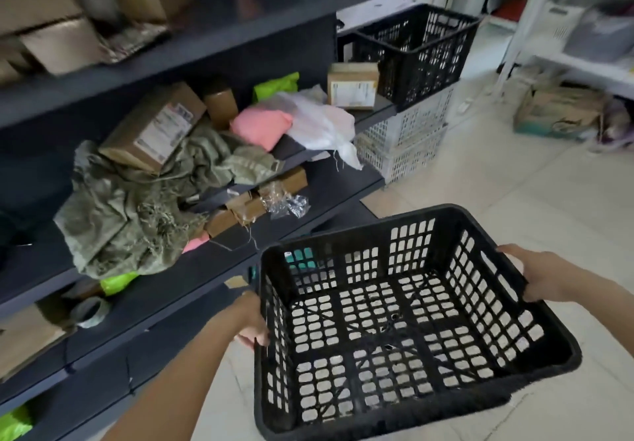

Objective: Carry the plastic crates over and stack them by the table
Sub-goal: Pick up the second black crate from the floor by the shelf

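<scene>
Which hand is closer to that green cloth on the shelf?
Left. The left hand grips the crate side nearest the green cloth; the right hand holds the far side.

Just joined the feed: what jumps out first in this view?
An empty black crate fills the lower foreground, held off the floor by the left hand and right hand on opposite rims. Ahead, at the end of the cluttered dark shelves, a stack waits: another black crate atop two white ones.
</scene>
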Demonstrator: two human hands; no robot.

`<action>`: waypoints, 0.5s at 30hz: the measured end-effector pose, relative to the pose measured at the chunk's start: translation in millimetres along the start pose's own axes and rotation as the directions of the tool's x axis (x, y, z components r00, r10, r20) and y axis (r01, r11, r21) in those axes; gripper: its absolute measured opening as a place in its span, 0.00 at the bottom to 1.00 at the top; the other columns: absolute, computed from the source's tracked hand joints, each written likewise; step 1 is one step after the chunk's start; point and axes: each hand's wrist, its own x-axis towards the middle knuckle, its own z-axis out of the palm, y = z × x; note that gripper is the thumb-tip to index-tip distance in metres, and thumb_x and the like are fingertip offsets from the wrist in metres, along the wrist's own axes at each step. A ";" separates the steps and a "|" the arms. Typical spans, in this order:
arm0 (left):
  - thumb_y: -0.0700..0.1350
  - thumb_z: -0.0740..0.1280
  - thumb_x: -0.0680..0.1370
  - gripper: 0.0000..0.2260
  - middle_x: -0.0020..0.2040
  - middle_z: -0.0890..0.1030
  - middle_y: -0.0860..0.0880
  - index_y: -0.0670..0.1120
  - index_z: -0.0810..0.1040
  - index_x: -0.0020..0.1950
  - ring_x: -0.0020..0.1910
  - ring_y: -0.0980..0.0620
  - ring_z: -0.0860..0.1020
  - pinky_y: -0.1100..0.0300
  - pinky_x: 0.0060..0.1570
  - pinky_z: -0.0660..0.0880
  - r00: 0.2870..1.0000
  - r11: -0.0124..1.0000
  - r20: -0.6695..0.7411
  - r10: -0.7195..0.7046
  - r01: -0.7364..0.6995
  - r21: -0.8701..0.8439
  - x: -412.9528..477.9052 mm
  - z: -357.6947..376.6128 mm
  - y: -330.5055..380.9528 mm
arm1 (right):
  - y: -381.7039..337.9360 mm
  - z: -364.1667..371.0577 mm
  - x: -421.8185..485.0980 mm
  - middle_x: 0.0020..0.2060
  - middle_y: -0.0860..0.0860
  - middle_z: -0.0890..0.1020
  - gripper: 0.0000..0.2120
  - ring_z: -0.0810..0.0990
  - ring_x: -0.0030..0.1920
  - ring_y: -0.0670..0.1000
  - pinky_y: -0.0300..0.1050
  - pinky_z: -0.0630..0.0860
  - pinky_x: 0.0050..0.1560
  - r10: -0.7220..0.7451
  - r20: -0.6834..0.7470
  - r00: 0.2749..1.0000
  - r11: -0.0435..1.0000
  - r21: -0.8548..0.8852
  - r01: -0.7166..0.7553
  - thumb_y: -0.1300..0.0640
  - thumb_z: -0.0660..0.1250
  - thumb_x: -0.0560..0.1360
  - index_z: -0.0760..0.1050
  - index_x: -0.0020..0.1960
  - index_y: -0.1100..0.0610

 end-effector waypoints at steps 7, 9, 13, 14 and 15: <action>0.29 0.71 0.70 0.19 0.57 0.80 0.39 0.37 0.74 0.60 0.51 0.41 0.84 0.55 0.46 0.83 0.996 0.997 0.051 0.074 -0.075 0.026 -5.3 -19.1 120.9 | 70.7 -89.6 0.2 0.35 0.54 0.77 0.42 0.78 0.40 0.55 0.45 0.76 0.44 0.107 -0.033 0.994 0.994 0.032 -0.106 0.65 0.70 0.65 0.57 0.73 0.48; 0.29 0.70 0.72 0.15 0.55 0.81 0.39 0.37 0.76 0.56 0.51 0.42 0.84 0.56 0.47 0.82 0.992 0.996 0.092 0.084 -0.087 0.033 -0.6 -28.4 159.5 | 89.1 -115.7 10.9 0.34 0.54 0.77 0.41 0.78 0.39 0.55 0.44 0.76 0.43 0.126 -0.037 0.991 0.991 0.047 -0.124 0.65 0.70 0.65 0.59 0.73 0.49; 0.30 0.69 0.73 0.10 0.51 0.83 0.40 0.36 0.76 0.53 0.50 0.44 0.83 0.56 0.51 0.82 0.985 0.992 0.144 0.096 -0.106 0.067 16.3 -49.2 233.7 | 125.4 -165.7 37.8 0.30 0.50 0.77 0.40 0.76 0.32 0.49 0.38 0.73 0.32 0.169 -0.038 0.985 0.985 0.037 -0.168 0.66 0.71 0.65 0.60 0.73 0.50; 0.30 0.69 0.73 0.11 0.54 0.82 0.39 0.36 0.76 0.54 0.50 0.45 0.83 0.56 0.51 0.81 0.985 0.990 0.137 0.107 -0.117 0.073 21.4 -55.0 252.4 | 135.7 -178.7 44.6 0.30 0.49 0.77 0.41 0.77 0.31 0.48 0.36 0.73 0.30 0.178 -0.045 0.983 0.984 0.031 -0.177 0.66 0.71 0.65 0.60 0.73 0.50; 0.31 0.69 0.73 0.11 0.56 0.82 0.38 0.36 0.76 0.55 0.50 0.45 0.82 0.57 0.50 0.81 0.984 0.989 0.138 0.114 -0.126 0.082 26.6 -59.9 270.1 | 146.1 -191.2 51.6 0.30 0.48 0.77 0.41 0.77 0.31 0.47 0.36 0.73 0.30 0.185 -0.040 0.982 0.983 0.025 -0.184 0.66 0.71 0.65 0.60 0.73 0.49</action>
